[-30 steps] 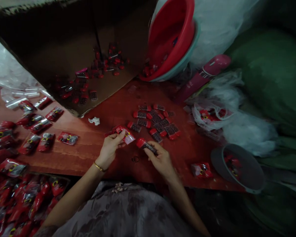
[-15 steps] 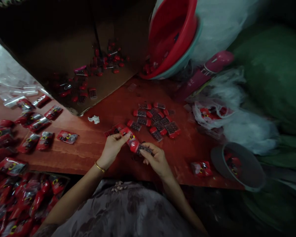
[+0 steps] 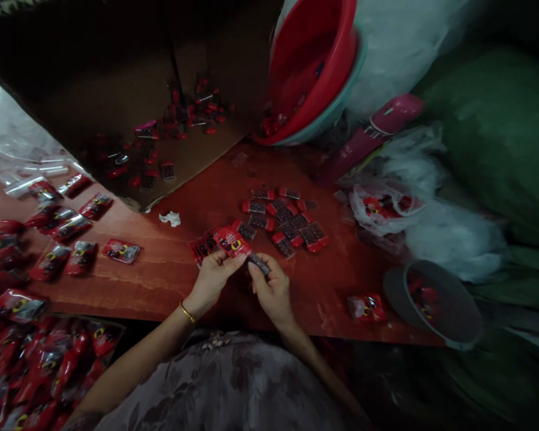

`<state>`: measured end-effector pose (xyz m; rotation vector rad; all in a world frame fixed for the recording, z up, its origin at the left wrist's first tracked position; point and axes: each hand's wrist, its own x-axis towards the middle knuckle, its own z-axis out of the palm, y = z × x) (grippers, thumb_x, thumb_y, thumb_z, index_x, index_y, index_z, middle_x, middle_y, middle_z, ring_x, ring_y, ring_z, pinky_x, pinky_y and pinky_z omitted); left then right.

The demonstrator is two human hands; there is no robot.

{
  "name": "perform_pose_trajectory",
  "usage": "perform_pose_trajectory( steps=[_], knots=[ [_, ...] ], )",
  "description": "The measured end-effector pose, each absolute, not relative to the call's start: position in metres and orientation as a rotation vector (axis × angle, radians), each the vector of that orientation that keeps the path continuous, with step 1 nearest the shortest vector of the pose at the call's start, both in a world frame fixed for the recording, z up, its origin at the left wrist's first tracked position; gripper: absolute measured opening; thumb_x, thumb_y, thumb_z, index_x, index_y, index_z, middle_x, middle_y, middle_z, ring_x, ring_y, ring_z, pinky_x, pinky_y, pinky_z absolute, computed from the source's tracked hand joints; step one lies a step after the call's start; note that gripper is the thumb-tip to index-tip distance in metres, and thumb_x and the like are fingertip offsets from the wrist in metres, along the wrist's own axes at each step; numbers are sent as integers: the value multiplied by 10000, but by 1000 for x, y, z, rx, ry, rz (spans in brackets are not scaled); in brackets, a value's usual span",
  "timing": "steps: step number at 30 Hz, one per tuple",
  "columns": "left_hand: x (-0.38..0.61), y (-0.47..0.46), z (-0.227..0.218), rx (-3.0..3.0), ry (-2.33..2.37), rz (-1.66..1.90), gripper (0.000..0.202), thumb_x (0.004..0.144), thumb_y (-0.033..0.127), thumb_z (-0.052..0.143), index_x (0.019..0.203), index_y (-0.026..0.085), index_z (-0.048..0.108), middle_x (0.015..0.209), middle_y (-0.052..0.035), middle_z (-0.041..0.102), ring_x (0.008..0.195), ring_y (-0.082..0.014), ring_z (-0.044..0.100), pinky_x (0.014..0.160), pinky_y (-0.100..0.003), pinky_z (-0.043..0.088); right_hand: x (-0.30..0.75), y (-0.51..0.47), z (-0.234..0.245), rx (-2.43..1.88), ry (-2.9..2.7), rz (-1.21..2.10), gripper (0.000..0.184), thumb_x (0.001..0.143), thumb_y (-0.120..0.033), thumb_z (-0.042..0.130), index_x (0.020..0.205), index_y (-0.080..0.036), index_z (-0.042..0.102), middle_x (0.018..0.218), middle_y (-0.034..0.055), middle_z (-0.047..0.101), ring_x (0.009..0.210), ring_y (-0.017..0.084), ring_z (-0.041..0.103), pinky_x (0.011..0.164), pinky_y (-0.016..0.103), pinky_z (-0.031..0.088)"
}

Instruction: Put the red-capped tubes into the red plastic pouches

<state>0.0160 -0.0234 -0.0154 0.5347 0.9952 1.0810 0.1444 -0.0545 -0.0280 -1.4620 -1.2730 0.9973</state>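
My left hand (image 3: 212, 280) pinches a red printed card (image 3: 231, 240) with a yellow-and-black mark, its fingers closed at the lower edge. Closed round a small dark case (image 3: 259, 263) is my right hand (image 3: 273, 294); the case meets the card, and its other end is hidden behind the card and fingers. I cannot tell whether the case is inside the card. Just behind my left hand lies a row of similar red cards (image 3: 202, 246). Beyond my hands, several dark cases with red ends (image 3: 291, 221) are spread in a loose group on the reddish table (image 3: 170, 281).
A large cardboard box (image 3: 224, 140) holding small red-ended pieces lies open at the back. Right of it stand tilted red basin (image 3: 348, 66), pink bottle (image 3: 354, 143), plastic bag (image 3: 363, 215) and grey tub (image 3: 397, 290). Finished-looking red packets (image 3: 27, 359) pile up at the left.
The card has turned so its printed face lies broad side up, covering the red end of the case seen before. My right hand has moved slightly left and closer to my left hand.
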Motion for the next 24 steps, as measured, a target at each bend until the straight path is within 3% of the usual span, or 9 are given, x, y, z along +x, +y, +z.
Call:
perform_pose_trajectory(
  steps=[9, 15, 21, 24],
  knots=[
    [18, -22, -19, 541, 940, 1068, 331, 533, 413, 820, 648, 139, 673, 609, -1, 638, 533, -95, 526, 561, -221, 437, 133, -51, -31, -1408, -1280, 1097, 223, 867, -412, 499, 931, -199, 509, 638, -39, 547, 415, 67, 440, 399, 191, 369],
    [13, -21, -17, 544, 941, 1062, 312, 583, 411, 795, 631, 140, 649, 580, -4, 600, 506, -89, 506, 509, -209, 416, 131, -50, -29, -1231, -1186, 1286, 258, 845, -434, 516, 969, -211, 476, 714, -26, 612, 462, 76, 531, 488, 209, 461],
    [9, -27, -16, 551, 851, 959, 328, 592, 439, 785, 611, 140, 650, 554, 6, 585, 458, -83, 476, 479, -224, 415, 135, -44, -33, -1279, -1202, 1277, 304, 754, -483, 624, 793, -222, 473, 567, -57, 590, 405, 95, 527, 403, 198, 413],
    [2, -31, -17, 474, 846, 912, 309, 568, 410, 810, 594, 139, 662, 568, -6, 606, 529, -94, 529, 569, -223, 451, 134, -38, -36, -1343, -1362, 1057, 366, 684, -505, 697, 647, -218, 474, 490, -70, 517, 405, 83, 463, 406, 196, 365]
  ],
)
